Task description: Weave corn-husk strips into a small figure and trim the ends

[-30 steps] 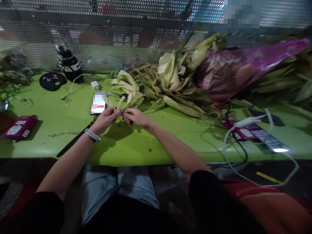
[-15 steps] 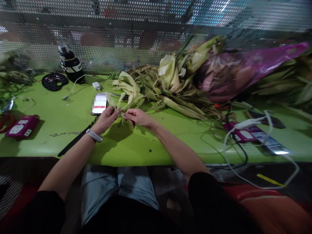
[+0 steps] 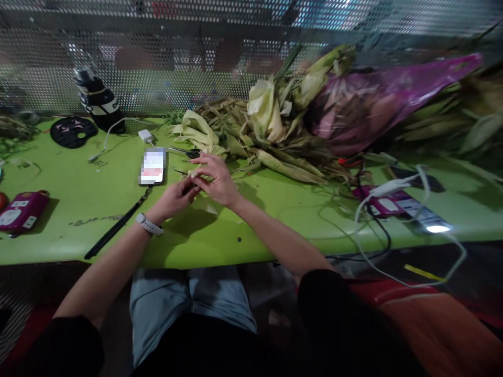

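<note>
Left of the stuffed bag (image 3: 356,118), left hand (image 3: 175,199) and right hand (image 3: 220,181) pinch pale husk (image 3: 192,173).

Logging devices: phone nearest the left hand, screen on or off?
On: the phone beside the left hand shows a lit, mostly white screen.

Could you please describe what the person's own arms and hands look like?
Both arms come out of short black sleeves, leaving the forearms bare. A pale band, like a watch strap, circles the left wrist; the right has none. The left hand and right hand wear no gloves.
</note>
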Action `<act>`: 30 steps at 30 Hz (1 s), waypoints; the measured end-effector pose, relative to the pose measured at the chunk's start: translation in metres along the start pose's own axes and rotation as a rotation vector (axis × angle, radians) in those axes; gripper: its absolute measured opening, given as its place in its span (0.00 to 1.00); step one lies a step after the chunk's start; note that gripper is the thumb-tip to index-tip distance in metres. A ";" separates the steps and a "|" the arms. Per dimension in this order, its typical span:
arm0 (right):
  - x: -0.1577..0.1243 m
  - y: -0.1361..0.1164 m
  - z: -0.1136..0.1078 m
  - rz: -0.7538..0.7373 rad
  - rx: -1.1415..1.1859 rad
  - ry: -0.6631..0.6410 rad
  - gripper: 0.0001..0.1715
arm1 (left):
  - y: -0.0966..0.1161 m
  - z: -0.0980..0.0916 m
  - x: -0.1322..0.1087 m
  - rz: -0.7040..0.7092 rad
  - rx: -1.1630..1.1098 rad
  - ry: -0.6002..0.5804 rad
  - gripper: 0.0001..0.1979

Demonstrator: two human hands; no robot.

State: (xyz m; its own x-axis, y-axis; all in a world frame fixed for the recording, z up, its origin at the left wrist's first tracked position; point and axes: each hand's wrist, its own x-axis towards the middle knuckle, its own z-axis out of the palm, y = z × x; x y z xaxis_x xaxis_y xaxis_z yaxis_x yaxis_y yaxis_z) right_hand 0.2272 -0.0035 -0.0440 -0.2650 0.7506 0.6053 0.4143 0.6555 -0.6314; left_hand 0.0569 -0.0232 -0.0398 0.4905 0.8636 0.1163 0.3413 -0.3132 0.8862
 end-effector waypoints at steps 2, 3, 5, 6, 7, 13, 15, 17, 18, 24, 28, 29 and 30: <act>0.000 -0.003 -0.001 0.026 0.061 0.020 0.04 | 0.002 -0.001 0.000 0.009 0.006 -0.035 0.13; 0.000 -0.004 -0.001 0.044 0.090 0.034 0.04 | 0.003 -0.001 0.000 0.023 0.005 -0.044 0.13; -0.001 -0.006 -0.001 0.078 0.138 0.057 0.04 | 0.003 -0.002 0.001 0.050 0.000 -0.067 0.13; -0.001 -0.007 0.000 0.087 0.156 0.060 0.04 | 0.003 -0.002 0.001 0.055 0.001 -0.080 0.14; -0.001 -0.006 0.001 0.091 0.174 0.059 0.04 | 0.003 -0.002 0.001 0.053 0.003 -0.090 0.14; -0.003 -0.003 0.006 0.166 0.297 0.072 0.07 | -0.004 -0.002 0.000 0.009 -0.100 -0.089 0.18; -0.003 -0.004 0.005 0.216 0.337 0.076 0.08 | -0.005 -0.003 0.000 -0.008 -0.154 -0.077 0.19; -0.003 -0.006 0.004 0.242 0.372 0.077 0.08 | -0.007 -0.003 0.000 -0.025 -0.190 -0.066 0.19; -0.003 -0.007 0.003 0.247 0.383 0.076 0.08 | -0.007 -0.003 0.000 -0.032 -0.211 -0.060 0.19; -0.003 -0.007 0.004 0.208 0.371 0.044 0.10 | -0.013 -0.005 0.002 -0.077 -0.346 -0.073 0.18; -0.002 -0.003 0.007 0.135 0.302 0.060 0.14 | -0.016 -0.007 0.002 -0.098 -0.356 -0.076 0.18; -0.002 -0.002 0.008 0.119 0.290 0.069 0.14 | -0.017 -0.008 0.002 -0.100 -0.356 -0.074 0.18; -0.002 -0.001 0.009 0.108 0.279 0.077 0.14 | -0.017 -0.008 0.002 -0.101 -0.358 -0.072 0.18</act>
State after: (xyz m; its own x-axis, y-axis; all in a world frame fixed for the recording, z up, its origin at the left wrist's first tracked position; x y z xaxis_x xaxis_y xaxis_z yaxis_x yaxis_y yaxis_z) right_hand 0.2194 -0.0045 -0.0489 -0.1614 0.8156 0.5557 0.1784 0.5779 -0.7964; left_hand 0.0458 -0.0128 -0.0510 0.5280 0.8492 0.0001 0.0947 -0.0590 0.9938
